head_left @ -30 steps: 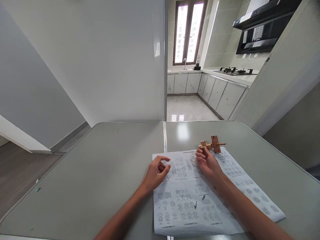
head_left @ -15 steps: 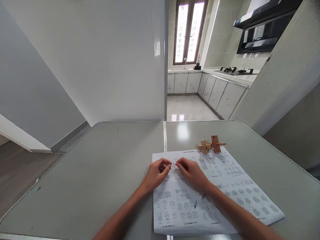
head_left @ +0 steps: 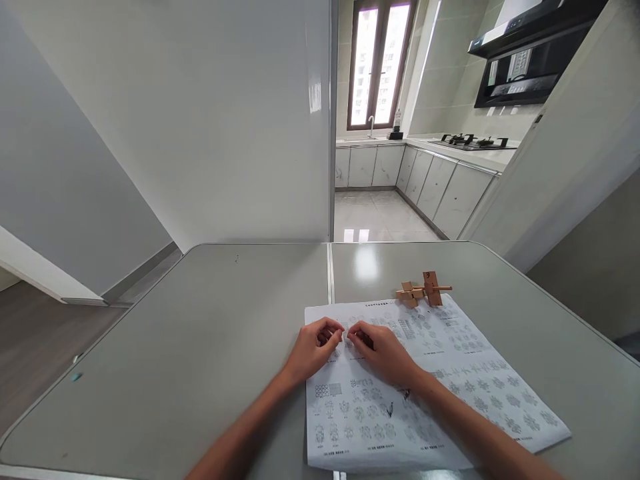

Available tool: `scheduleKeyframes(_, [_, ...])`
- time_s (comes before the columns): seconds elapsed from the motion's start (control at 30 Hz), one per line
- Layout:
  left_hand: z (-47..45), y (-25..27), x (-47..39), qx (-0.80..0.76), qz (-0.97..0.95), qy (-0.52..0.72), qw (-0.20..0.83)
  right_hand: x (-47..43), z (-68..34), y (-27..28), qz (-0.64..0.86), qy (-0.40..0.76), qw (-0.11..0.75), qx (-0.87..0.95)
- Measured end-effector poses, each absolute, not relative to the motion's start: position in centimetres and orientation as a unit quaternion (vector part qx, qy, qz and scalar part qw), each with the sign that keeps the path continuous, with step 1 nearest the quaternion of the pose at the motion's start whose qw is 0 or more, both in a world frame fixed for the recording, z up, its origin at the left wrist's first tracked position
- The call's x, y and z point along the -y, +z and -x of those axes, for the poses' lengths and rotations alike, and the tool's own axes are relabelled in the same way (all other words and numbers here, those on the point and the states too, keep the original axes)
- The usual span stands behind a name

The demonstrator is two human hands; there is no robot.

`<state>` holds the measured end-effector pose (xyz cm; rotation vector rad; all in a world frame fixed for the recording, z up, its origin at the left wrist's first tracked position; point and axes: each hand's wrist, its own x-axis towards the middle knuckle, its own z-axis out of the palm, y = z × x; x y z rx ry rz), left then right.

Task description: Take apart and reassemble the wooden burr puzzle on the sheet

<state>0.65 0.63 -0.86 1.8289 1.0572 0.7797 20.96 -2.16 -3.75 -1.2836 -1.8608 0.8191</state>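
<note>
1. The grey counter [head_left: 200, 347] fills the lower half of the frame. Its left part is bare up to a metal seam running down the middle, and its rounded edge curves along the lower left.
2. The left hand [head_left: 313, 350] lies just left of centre, at the left margin of the printed sheet [head_left: 425, 400]. Its fingers are curled in and its grip is pressed together; whether it pinches something small between the fingertips cannot be told.
3. The right hand [head_left: 385, 353] sits just beside it, fingertips nearly meeting those of the left hand. Its grip is likewise drawn together, knuckles up, resting on the upper left part of the sheet. Both hands seem posed this way to steady or finger something tiny over the paper, though nothing shows between them.
4. The sheet lies flat, covered with rows of small diagrams. Its near edge reaches the bottom of the frame and its right corner points toward the lower right. Both forearms cross it, which likely keeps it from sliding.
5. The wooden puzzle [head_left: 423, 291] stands at the sheet's far edge, right of centre, well apart from both hands. A thin rod passes through its blocks.
6. To the right, the counter stays free out to its slanting right edge. Beyond it, at the upper right of the frame, opens a kitchen.
</note>
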Motion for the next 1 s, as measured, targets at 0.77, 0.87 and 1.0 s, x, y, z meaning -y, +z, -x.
scheduleKeyframes(0.77, [-0.68,-0.52,-0.55,-0.428,-0.728,0.307,0.438,2.21,-20.83,-3.73,0.498,0.307,0.365,0.724])
scheduleKeyframes(0.87, [-0.69,-0.58,-0.56,-0.431,-0.727,0.305,0.438,2.18,-20.83,-3.73,0.498,0.311,0.368,0.721])
scheduleKeyframes(1.0, [-0.67,-0.61,-0.57,-0.428,-0.729,0.305,0.439,2.25,-20.85,-3.55,0.496,0.327,0.378,0.71])
